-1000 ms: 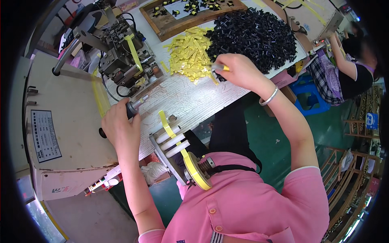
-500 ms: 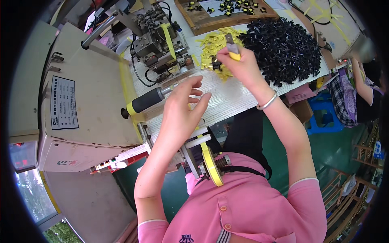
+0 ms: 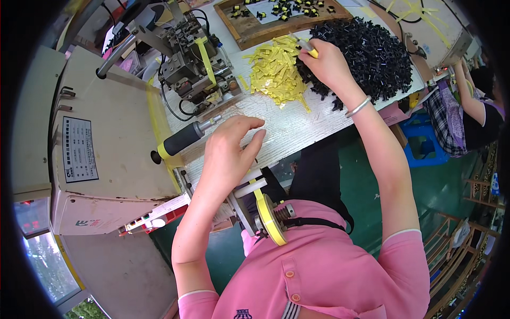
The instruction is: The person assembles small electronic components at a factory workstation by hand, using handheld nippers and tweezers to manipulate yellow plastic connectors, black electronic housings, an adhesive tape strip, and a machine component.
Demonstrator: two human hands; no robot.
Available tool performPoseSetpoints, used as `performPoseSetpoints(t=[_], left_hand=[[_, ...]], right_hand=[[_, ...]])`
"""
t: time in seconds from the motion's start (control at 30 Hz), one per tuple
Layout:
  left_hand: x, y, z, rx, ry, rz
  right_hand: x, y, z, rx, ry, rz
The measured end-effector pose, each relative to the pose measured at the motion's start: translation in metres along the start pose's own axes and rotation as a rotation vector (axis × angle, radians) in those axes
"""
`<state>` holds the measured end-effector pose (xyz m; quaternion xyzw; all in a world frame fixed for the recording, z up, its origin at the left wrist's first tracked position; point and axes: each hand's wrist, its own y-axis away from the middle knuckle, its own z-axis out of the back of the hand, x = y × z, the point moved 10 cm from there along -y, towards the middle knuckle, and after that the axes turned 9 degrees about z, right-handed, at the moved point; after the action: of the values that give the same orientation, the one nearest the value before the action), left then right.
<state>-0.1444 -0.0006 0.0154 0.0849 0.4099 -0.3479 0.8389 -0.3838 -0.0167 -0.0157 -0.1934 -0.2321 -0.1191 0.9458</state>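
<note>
My left hand [image 3: 231,151] hovers over the white table top [image 3: 297,125], fingers apart and holding nothing, just right of a black lever handle [image 3: 183,139] on a beige machine [image 3: 106,143]. My right hand [image 3: 326,64] is at the far side of the table, pinching a small part with a yellow tip [image 3: 311,50] between a heap of yellow strips [image 3: 276,72] and a heap of small black parts [image 3: 372,50]. A silver bangle [image 3: 358,106] sits on that wrist.
A metal mechanism with yellow tape [image 3: 199,53] stands behind the lever. A wooden tray [image 3: 276,16] of black-and-yellow pieces lies at the back. A roll of yellow tape [image 3: 271,220] hangs at the table's near edge. Another person [image 3: 473,101] sits at the right by a blue stool [image 3: 425,141].
My left hand has let go of the black lever handle and drifted right over the table. My right hand stays at the heaps, still pinching the yellow-tipped part.
</note>
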Motion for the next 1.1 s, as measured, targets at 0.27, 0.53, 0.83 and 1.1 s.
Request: performPoseSetpoints(t=[0.27, 0.53, 0.83, 1.1], left_hand=[[0.030, -0.001, -0.001, -0.016, 0.449, 0.263], [0.049, 0.009, -0.011, 0.076, 1.095, 0.432], [0.050, 0.012, 0.027, -0.248, 0.750, 0.307], [0.050, 0.023, 0.012, -0.091, 0.892, 0.472]], right_hand=[[0.069, 0.037, -0.026, 0.263, -1.247, -0.189], [0.121, 0.073, -0.049, 0.444, -1.461, -0.232], [0.142, 0.081, -0.040, 0.224, -1.117, 0.037], [0.140, 0.082, -0.045, 0.340, -1.216, -0.162]])
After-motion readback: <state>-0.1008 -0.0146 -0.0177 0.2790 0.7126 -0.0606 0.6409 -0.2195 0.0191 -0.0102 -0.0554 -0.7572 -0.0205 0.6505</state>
